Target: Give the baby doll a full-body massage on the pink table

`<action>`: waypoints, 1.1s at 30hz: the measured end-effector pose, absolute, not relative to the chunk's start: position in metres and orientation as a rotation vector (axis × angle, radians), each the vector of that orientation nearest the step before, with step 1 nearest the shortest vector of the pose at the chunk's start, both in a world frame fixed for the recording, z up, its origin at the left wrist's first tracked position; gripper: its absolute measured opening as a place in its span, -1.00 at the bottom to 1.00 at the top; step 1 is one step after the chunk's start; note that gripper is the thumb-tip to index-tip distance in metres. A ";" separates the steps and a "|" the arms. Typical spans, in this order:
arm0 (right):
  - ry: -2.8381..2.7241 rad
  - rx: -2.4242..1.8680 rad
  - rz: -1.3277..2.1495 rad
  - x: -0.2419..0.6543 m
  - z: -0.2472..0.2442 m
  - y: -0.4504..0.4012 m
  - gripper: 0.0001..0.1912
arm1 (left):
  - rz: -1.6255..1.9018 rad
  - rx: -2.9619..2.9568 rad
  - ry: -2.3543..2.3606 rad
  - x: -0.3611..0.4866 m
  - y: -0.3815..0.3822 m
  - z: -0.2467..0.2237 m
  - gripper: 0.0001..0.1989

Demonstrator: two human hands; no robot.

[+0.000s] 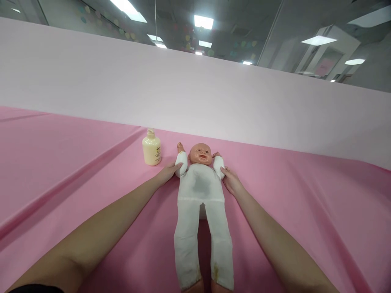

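Observation:
A baby doll [200, 185] with a white cloth body lies on its back, head away from me and legs toward me. Both its arms are bent up beside the head. My left hand [167, 173] grips the doll's arm on the left, thumb on top of the white cloth. Around the doll's other arm, my right hand [231, 180] is closed at the elbow. A grey damp-looking patch marks the doll's chest, and yellowish stains show near the ankles. The doll's feet are cut off by the lower edge of the view.
A cream pump bottle [152, 149] stands upright just left of the doll's raised arm. Pink cloth [91, 162] with a few folds covers the surface. Behind it rises a white wall panel [183, 89], with glass [232, 36] reflecting ceiling lights above.

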State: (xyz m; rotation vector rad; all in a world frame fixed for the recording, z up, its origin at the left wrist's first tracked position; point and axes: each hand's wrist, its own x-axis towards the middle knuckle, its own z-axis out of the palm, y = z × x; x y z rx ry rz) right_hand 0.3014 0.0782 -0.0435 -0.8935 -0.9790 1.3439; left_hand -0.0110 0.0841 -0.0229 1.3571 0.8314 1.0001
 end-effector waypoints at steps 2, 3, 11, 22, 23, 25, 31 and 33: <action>-0.999 -0.890 1.340 0.301 -0.042 0.077 -0.71 | 1.001 1.376 0.851 -0.011 0.085 -0.024 -0.48; -1.013 -0.891 1.335 0.300 -0.040 0.076 -0.70 | 1.002 1.382 0.861 -0.011 0.086 -0.024 -0.47; -1.201 -0.867 1.370 0.297 -0.027 0.064 -0.53 | 0.968 1.375 0.839 -0.012 0.088 -0.020 -0.46; -1.149 -0.930 1.374 0.303 -0.026 0.059 -0.84 | 0.773 1.423 0.614 -0.024 0.091 -0.024 -0.55; -1.139 -0.939 1.369 0.305 -0.029 0.060 -0.84 | 0.774 1.408 0.624 -0.024 0.092 -0.025 -0.53; -1.138 -0.946 1.360 0.307 -0.033 0.063 -0.84 | 0.771 1.370 0.650 -0.023 0.093 -0.027 -0.50; -1.146 -0.874 1.333 0.302 -0.029 0.063 -0.79 | 0.814 1.355 0.609 -0.021 0.087 -0.023 -0.54; -1.146 -0.832 1.323 0.297 -0.024 0.061 -0.70 | 0.859 1.358 0.561 -0.019 0.086 -0.021 -0.61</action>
